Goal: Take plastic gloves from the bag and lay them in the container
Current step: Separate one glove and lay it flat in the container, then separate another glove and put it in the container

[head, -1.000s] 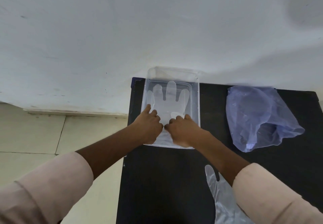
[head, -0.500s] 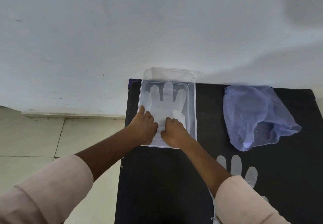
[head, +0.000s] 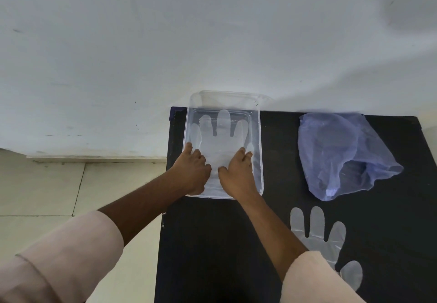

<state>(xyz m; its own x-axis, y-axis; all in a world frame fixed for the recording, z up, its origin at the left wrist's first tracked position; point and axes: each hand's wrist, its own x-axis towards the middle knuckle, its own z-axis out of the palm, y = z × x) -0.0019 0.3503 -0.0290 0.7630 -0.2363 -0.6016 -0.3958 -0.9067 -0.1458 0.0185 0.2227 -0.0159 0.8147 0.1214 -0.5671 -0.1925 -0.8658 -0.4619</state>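
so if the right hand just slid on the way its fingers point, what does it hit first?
Probably the clear plastic container's far wall. The right hand lies on the thin translucent glove inside, fingers pointing away from the person. Depth is uncertain.

Head view, steeply down, close.

No readable text, label, brand or number shows on anything here.

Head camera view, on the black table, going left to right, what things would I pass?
Clear rectangular plastic container holding a flat transparent plastic glove, pressed by the left hand then the right hand → crumpled pale blue plastic bag.
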